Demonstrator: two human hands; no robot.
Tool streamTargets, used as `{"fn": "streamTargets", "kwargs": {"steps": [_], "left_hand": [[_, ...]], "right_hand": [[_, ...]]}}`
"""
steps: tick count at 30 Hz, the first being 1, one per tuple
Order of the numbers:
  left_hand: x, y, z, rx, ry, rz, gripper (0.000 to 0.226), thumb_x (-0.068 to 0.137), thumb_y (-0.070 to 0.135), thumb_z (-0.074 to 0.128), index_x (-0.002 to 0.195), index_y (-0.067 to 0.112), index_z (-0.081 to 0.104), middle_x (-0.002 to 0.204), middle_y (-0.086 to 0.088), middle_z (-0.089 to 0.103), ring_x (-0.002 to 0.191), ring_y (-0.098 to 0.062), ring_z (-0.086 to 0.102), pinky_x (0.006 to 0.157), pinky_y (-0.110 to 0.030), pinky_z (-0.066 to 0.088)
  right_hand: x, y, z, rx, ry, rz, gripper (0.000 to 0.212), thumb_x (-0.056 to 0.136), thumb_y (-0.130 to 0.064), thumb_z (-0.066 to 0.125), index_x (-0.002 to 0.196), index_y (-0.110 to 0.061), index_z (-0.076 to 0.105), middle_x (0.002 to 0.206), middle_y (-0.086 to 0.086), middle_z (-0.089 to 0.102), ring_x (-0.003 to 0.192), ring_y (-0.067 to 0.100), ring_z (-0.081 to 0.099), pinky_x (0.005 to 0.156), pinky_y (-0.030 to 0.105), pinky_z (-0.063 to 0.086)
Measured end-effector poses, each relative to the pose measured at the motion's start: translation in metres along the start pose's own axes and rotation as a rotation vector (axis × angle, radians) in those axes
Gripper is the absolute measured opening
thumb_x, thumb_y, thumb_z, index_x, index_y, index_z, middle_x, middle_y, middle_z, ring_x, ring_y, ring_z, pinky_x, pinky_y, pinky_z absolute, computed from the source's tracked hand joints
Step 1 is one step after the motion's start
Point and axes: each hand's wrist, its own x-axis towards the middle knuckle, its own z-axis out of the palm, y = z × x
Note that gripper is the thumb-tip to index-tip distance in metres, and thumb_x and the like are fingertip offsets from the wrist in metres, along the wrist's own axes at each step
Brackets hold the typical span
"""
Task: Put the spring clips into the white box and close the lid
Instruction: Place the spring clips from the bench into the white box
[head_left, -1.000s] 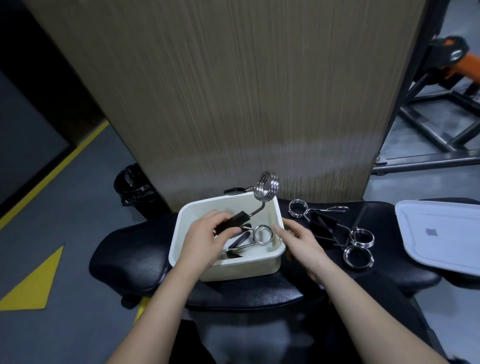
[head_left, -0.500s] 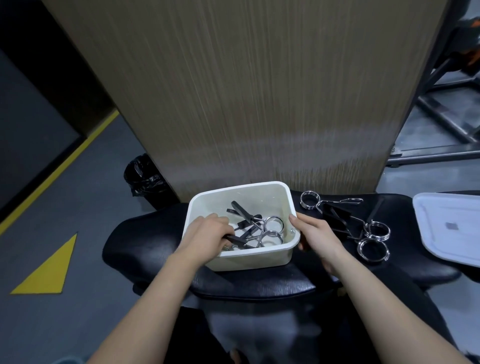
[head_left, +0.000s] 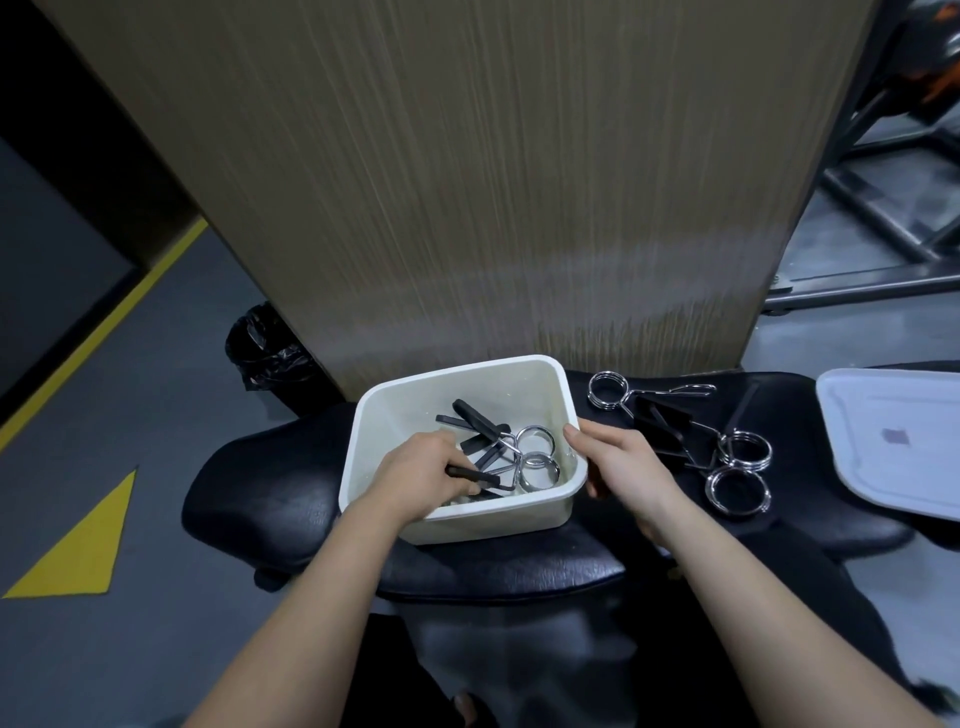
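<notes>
The white box sits open on a black padded bench. Inside it lie spring clips with chrome coils and black handles. My left hand reaches into the box, its fingers closed on the black handle of one clip. My right hand rests against the box's right wall, thumb on the rim. To the right, three more spring clips lie tangled on the bench. The white lid lies flat at the far right.
A tall wood-grain panel stands right behind the bench. A black bin bag sits on the grey floor at the left, beside yellow floor markings. A dark metal frame stands at the upper right.
My left hand has lowered a clip from above the rim down into the box. My right hand shifted from the bench to the box's right wall.
</notes>
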Motion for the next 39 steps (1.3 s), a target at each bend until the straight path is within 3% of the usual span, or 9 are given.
{"fn": "streamTargets", "kwargs": {"steps": [3,6,8,16,22,27,33,39], "left_hand": [[-0.001,-0.005,0.004,-0.224,-0.061,-0.008,0.01,0.083,0.035,0.081,0.092,0.031,0.083,0.074,0.01,0.067,0.067,-0.006,0.065,0.072,-0.032,0.055],[-0.002,-0.013,0.007,-0.327,-0.05,-0.03,0.013,0.087,0.042,0.076,0.09,0.031,0.082,0.083,0.012,0.077,0.083,-0.009,0.07,0.081,-0.031,0.054],[-0.002,-0.015,0.009,-0.339,-0.028,-0.051,0.011,0.089,0.036,0.075,0.089,0.028,0.083,0.084,0.014,0.077,0.085,-0.008,0.07,0.085,-0.032,0.055],[-0.001,-0.016,0.015,-0.293,-0.024,-0.18,0.006,0.084,0.029,0.079,0.086,0.027,0.083,0.079,0.012,0.075,0.077,-0.01,0.067,0.076,-0.028,0.053],[-0.004,-0.017,0.015,-0.286,-0.032,-0.166,0.01,0.078,0.036,0.083,0.074,0.026,0.083,0.073,0.007,0.076,0.073,-0.016,0.067,0.075,-0.036,0.054],[-0.011,-0.016,0.013,-0.403,0.014,-0.093,0.02,0.074,0.042,0.086,0.069,0.023,0.081,0.064,-0.001,0.073,0.056,-0.007,0.052,0.057,-0.026,0.041],[-0.007,-0.02,0.021,-0.299,0.056,-0.154,0.004,0.079,0.031,0.081,0.075,0.03,0.081,0.074,0.012,0.076,0.077,-0.008,0.07,0.078,-0.037,0.058],[-0.007,-0.019,0.023,-0.264,0.154,-0.179,0.017,0.08,0.043,0.079,0.089,0.029,0.079,0.079,0.013,0.075,0.079,-0.005,0.069,0.078,-0.031,0.057]], "right_hand": [[0.0,-0.001,0.0,-0.007,-0.002,0.002,0.021,0.099,-0.03,0.061,0.101,-0.023,0.081,0.066,0.009,0.056,0.053,0.019,0.041,0.052,0.029,0.034],[-0.002,-0.002,0.0,-0.013,-0.002,-0.003,0.02,0.099,-0.03,0.062,0.102,-0.026,0.081,0.067,0.007,0.056,0.054,0.019,0.041,0.05,0.027,0.033],[-0.003,-0.003,-0.001,-0.024,-0.007,-0.009,0.02,0.099,-0.031,0.062,0.103,-0.026,0.081,0.067,0.006,0.057,0.055,0.02,0.042,0.05,0.026,0.034],[-0.007,-0.003,-0.003,-0.038,-0.021,-0.012,0.018,0.095,-0.035,0.066,0.106,-0.034,0.08,0.069,0.004,0.06,0.059,0.022,0.044,0.056,0.03,0.038],[-0.01,-0.003,-0.007,-0.027,-0.067,-0.034,0.022,0.097,-0.028,0.066,0.113,-0.034,0.078,0.07,0.008,0.06,0.058,0.024,0.044,0.055,0.026,0.041],[-0.011,-0.002,-0.01,-0.019,-0.094,-0.034,0.023,0.097,-0.027,0.066,0.117,-0.033,0.077,0.071,0.01,0.06,0.057,0.024,0.045,0.055,0.025,0.041],[-0.01,0.0,-0.01,-0.02,-0.091,-0.038,0.024,0.096,-0.03,0.067,0.117,-0.034,0.076,0.076,0.013,0.061,0.062,0.025,0.045,0.059,0.028,0.042],[-0.01,0.003,-0.013,-0.028,-0.08,-0.028,0.023,0.096,-0.031,0.068,0.117,-0.032,0.076,0.075,0.014,0.064,0.058,0.02,0.052,0.063,0.032,0.043]]}}
